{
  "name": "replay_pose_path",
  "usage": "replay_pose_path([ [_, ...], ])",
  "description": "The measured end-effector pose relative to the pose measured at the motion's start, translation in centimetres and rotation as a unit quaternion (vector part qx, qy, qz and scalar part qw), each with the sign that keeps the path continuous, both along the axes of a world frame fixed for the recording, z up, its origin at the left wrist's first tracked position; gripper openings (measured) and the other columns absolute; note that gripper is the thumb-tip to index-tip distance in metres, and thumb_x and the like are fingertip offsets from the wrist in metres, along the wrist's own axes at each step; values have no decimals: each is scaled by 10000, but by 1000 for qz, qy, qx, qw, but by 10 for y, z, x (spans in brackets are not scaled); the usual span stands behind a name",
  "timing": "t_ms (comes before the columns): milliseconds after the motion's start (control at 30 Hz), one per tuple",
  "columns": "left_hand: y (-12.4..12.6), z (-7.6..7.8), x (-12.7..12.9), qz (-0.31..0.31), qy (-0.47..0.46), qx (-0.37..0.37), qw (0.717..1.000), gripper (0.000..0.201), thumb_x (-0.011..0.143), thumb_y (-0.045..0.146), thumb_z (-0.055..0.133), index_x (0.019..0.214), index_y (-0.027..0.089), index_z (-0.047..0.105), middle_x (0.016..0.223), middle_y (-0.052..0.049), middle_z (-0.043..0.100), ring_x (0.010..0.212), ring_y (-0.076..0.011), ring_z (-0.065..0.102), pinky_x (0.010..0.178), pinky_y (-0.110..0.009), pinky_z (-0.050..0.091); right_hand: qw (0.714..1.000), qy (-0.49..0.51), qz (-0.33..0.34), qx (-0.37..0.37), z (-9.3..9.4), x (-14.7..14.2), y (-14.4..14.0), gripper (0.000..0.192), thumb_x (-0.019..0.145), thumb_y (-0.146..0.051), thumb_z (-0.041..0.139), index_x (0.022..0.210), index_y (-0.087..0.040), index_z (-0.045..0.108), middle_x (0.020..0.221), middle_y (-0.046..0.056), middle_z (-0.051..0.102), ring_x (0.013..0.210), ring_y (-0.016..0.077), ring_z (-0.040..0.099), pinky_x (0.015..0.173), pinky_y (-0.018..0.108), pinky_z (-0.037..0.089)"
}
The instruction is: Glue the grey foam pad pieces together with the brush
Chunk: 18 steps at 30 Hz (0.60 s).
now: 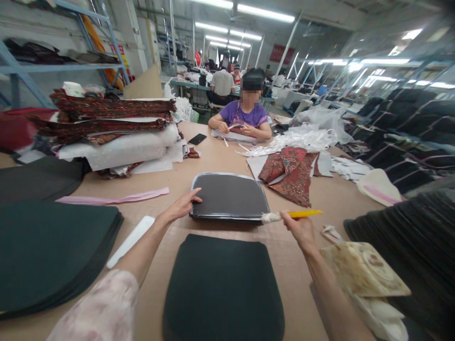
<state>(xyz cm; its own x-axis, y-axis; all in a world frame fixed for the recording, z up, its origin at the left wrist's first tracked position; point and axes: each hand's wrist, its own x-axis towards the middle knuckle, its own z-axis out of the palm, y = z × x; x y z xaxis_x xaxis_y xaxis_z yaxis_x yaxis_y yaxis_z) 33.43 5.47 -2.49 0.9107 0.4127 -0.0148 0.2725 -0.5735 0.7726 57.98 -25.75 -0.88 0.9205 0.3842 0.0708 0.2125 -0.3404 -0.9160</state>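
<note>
A stack of dark panels (231,194) with pale, shiny edges lies in the middle of the table. My left hand (185,204) rests on its left side, fingers stretched out over the top panel. In my right hand (300,230) is a brush with a yellow handle (306,213). Its whitish bristle end touches the front right corner of the stack. Nearer to me lies a dark green rounded panel (223,289), flat on the table between my forearms.
Left are a pile of large dark green sheets (57,251), a white strip (131,240), a pink strip (113,197) and stacked patterned fabric (117,111). A stained yellowish container (366,270) stands right, beside dark stacked pieces (408,246). Across the table sits a co-worker (245,113) handling material.
</note>
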Motion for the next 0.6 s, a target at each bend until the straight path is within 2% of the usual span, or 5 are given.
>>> replay_pose_path([
  [67,1,1,0,-4,1,-8,1000,716,651,67,332,1365,103,296,1116,-97,632,1093,-181,534,1013,-377,332,1000,-4,-30,8,7,-1,-1,304,616,-429,650,623,-126,631,446,-5,511,426,117,459,421,229,360],
  [133,4,2,-1,-9,0,-21,1000,732,628,58,336,1358,109,309,1110,-96,638,1087,-181,542,1002,-377,346,999,16,-3,46,15,-22,18,314,627,-442,646,662,-129,640,462,-7,518,439,118,464,425,226,368],
  [367,11,4,-1,-32,3,-61,998,762,597,45,334,1355,105,291,1095,-103,651,1049,-166,572,985,-383,367,946,118,272,131,15,-141,148,217,681,-382,590,680,-167,622,534,-22,547,460,93,464,427,194,361],
  [467,9,7,-3,-34,4,-94,995,758,614,66,367,1364,68,256,1136,-142,622,1089,-179,547,990,-385,361,954,84,264,113,4,-134,152,207,674,-371,588,653,-167,624,574,-8,581,523,112,513,488,208,398],
  [600,3,14,-5,-43,20,-106,993,789,645,152,503,1382,91,226,1202,-147,570,1148,-199,488,1020,-392,323,986,30,143,80,1,-71,90,256,633,-409,624,616,-153,620,561,8,589,527,131,526,513,235,405],
])
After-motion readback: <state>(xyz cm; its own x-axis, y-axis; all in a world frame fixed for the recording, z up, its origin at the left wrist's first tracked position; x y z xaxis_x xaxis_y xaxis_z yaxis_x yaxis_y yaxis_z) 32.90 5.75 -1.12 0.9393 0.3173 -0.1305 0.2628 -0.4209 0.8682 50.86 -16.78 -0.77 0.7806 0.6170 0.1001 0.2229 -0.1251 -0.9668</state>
